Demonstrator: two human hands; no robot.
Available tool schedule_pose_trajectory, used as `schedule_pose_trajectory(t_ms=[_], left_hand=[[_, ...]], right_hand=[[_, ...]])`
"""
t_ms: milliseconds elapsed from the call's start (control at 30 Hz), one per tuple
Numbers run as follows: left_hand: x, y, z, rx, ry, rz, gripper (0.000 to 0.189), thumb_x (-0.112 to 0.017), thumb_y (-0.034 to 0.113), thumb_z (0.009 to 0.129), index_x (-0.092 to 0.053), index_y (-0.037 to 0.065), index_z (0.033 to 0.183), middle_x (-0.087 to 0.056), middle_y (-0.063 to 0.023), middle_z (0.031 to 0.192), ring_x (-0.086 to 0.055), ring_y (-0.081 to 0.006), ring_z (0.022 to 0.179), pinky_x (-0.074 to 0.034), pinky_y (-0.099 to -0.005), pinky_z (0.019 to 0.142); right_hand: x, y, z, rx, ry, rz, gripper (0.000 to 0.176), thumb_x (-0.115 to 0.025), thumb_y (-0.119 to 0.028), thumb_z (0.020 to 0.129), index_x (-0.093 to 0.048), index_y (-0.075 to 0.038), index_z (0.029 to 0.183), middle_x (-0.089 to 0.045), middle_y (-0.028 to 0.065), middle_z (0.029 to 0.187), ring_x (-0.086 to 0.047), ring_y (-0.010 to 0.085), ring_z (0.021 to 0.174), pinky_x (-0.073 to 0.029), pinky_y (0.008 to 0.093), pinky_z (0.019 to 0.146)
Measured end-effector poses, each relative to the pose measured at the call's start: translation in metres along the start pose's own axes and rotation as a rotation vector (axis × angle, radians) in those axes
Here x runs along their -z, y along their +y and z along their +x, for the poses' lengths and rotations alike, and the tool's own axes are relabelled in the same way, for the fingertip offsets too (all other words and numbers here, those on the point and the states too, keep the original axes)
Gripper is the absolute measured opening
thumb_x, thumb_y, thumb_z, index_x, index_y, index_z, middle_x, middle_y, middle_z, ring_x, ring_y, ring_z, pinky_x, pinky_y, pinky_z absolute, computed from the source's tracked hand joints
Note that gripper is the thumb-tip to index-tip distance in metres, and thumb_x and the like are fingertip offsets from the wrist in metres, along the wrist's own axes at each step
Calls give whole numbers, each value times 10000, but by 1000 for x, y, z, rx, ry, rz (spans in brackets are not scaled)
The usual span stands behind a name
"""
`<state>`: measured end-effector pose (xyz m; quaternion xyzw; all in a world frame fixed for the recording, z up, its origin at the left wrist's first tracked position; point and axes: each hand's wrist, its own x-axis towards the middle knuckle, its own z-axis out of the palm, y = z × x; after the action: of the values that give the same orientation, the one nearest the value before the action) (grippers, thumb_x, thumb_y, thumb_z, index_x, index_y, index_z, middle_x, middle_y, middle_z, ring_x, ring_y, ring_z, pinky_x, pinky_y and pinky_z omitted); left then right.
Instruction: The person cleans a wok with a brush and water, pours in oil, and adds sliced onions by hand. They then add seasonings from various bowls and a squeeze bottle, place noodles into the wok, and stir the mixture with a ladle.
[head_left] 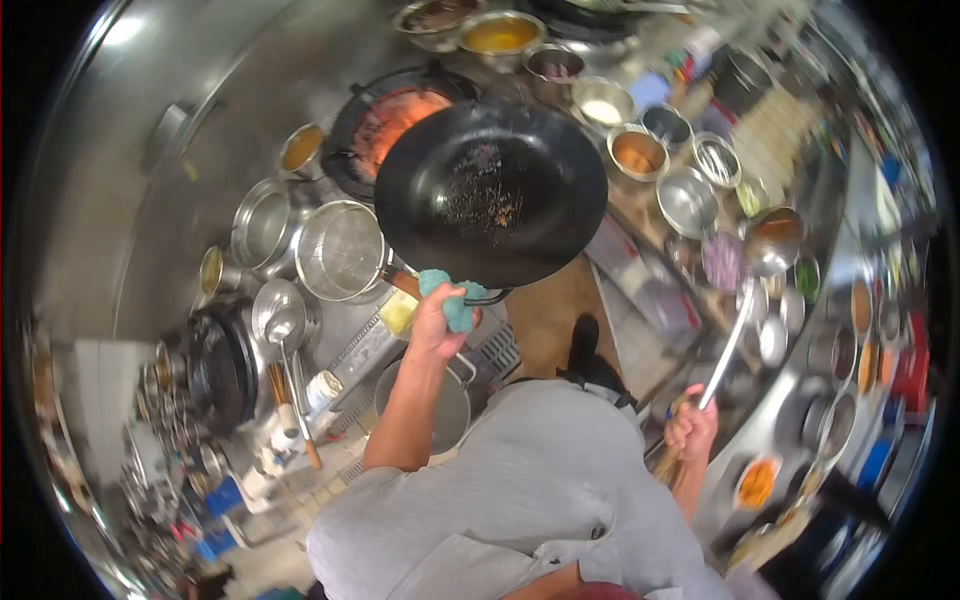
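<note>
My left hand (440, 318) is closed round a green cloth (460, 313) and grips the wok's loop handle through it. The black wok (540, 180) is held up beside the burner, its inside facing the camera, with brown residue at the bottom. In my right hand (692, 428) is the long handle of a ladle (775, 240), the fingers wrapped round it. The ladle's bowl is over the containers on the right and looks reddish brown inside. Close to my left hand lies a round mesh strainer (340, 250) with a wooden handle.
A burner (385, 125) glows orange behind the wok. Steel bowls of ingredients, among them one with orange contents (638, 153), crowd the back and right. A perforated skimmer (283, 310) lies at left, and a large pot (440, 410) stands below my left forearm.
</note>
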<state>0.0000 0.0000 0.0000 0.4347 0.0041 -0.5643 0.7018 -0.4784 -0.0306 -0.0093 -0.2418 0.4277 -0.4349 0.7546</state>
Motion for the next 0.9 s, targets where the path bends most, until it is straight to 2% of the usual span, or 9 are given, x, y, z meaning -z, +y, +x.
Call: schedule_pose_trajectory(t_ms=[133,267,400,500,633,700,767,833,900], left_hand=[[-27,0,40,-103,262,-152,102,-651,53,866,-571,83,922,-632,-90,896,-641,-247,764,-547,-389,658],[-23,-1,100,-190,247,-269,99,-651,44,877,-577,105,905,-621,-76,870,-642,-239,772,-554,-391,680],[-35,5,135,-248,296,-370,155,-687,70,837,-568,131,918,-620,-68,893,-643,-237,783,-567,-384,663],[-24,8,175,-240,289,-454,153,-685,74,826,-568,129,907,-633,-78,907,-654,-240,804,-572,-391,658],[-16,16,236,-279,244,-492,124,-681,88,842,-585,114,915,-658,-84,906,-671,-246,821,-577,-401,672],[-10,17,265,-328,221,-520,120,-684,97,845,-592,110,922,-668,-82,903,-677,-248,810,-578,-403,669],[3,13,290,-363,219,-551,124,-689,106,846,-598,108,930,-674,-78,897,-679,-249,783,-579,-407,660],[-6,39,288,-359,270,-560,135,-697,85,828,-600,123,915,-659,-53,873,-666,-234,749,-574,-396,655],[-2,53,290,-372,283,-517,155,-701,73,818,-602,126,925,-650,-43,860,-659,-224,748,-573,-391,653]], right_hand=[[-72,-69,104,-141,-241,-249,295,-574,-24,904,-505,-50,1190,-382,-13,528,-346,98,326,-351,298,336],[-201,-139,182,119,-535,-381,466,-664,-84,937,-484,-17,1361,-461,-13,580,-433,94,403,-382,269,395],[-213,-113,239,-180,-586,-753,492,-691,-131,962,-498,-21,1402,-511,-17,627,-437,77,424,-362,259,400],[-235,-63,275,-150,-615,-938,434,-699,-118,940,-559,-20,1339,-549,8,717,-516,100,536,-436,280,495],[-302,-1,337,246,-810,-1158,417,-691,-99,911,-586,-4,1303,-603,47,809,-601,161,681,-514,329,641],[-373,21,352,523,-916,-1205,421,-675,-89,903,-586,-2,1306,-626,59,753,-613,182,629,-508,342,600],[-457,42,362,894,-996,-1206,513,-688,-94,882,-577,3,1373,-716,141,846,-712,283,760,-559,385,735],[-547,62,371,853,-1036,-1365,620,-683,-100,876,-523,-25,1471,-726,255,1091,-713,412,1039,-535,434,922],[-634,90,382,735,-1082,-1589,601,-679,-123,883,-541,-40,1462,-681,301,1212,-659,446,1150,-534,451,947]])
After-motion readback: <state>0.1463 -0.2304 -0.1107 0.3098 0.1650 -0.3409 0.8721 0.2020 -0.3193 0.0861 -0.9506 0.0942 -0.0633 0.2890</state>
